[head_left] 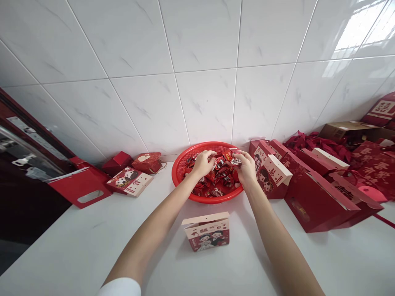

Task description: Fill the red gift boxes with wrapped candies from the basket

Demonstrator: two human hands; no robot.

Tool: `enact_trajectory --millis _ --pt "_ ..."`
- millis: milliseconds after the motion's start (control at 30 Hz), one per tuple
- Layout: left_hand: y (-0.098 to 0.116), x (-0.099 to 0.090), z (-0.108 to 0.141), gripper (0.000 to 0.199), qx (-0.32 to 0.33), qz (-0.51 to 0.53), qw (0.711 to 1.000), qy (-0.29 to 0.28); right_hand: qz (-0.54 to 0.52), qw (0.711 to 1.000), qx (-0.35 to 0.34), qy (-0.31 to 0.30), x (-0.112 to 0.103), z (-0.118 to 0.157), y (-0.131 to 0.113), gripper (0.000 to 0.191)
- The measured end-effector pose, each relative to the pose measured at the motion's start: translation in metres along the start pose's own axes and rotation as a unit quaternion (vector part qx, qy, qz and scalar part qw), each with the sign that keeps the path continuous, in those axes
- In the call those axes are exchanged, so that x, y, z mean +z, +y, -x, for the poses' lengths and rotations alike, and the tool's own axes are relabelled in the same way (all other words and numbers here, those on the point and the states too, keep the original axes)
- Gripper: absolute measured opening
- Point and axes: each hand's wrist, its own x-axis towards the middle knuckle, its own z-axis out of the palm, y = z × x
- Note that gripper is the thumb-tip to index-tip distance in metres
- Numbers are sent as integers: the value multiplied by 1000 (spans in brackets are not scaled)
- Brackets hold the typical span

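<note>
A red plastic basket [176, 174] with a perforated rim stands against the tiled wall, holding many wrapped candies [219, 176] in red packaging. My right hand [246, 167] is at its right side, with thumb and fingers closed on wrapped candies [235, 159], one with a white label. Over the left part of the candies, my left hand [203, 164] has its fingers curled together; what they hold, if anything, is hidden. Between my forearms a small red and cream gift box [208, 234] with a cartoon couple stands upright, its top flaps partly raised.
Several red boxes and bags [317, 191] crowd the right side of the white table [92, 242], with a cardboard box [348, 128] behind. To the left are a cartoon-printed box [129, 181], a red bag with a cut-out handle [82, 185] and other small boxes.
</note>
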Motion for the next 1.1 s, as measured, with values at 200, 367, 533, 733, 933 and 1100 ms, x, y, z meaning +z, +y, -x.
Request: enact_trajectory --millis 200,367,533,733,933,1100 --pt "15 -5 2 19 1 165 986 12 29 997 32 -58 0 2 0 27" --pt "33 -46 38 33 -28 284 959 0 34 993 60 -93 3 7 -10 28" --pt "56 -98 122 34 99 271 950 -122 39 990 52 -128 10 19 -27 30" --pt "60 -93 191 19 60 136 979 -137 53 983 52 -166 21 44 -49 35" --pt "50 -68 195 23 -45 177 983 15 116 964 38 -236 24 72 -74 38" --pt "56 -69 171 19 -61 180 982 -2 192 928 5 -320 15 85 -86 32"
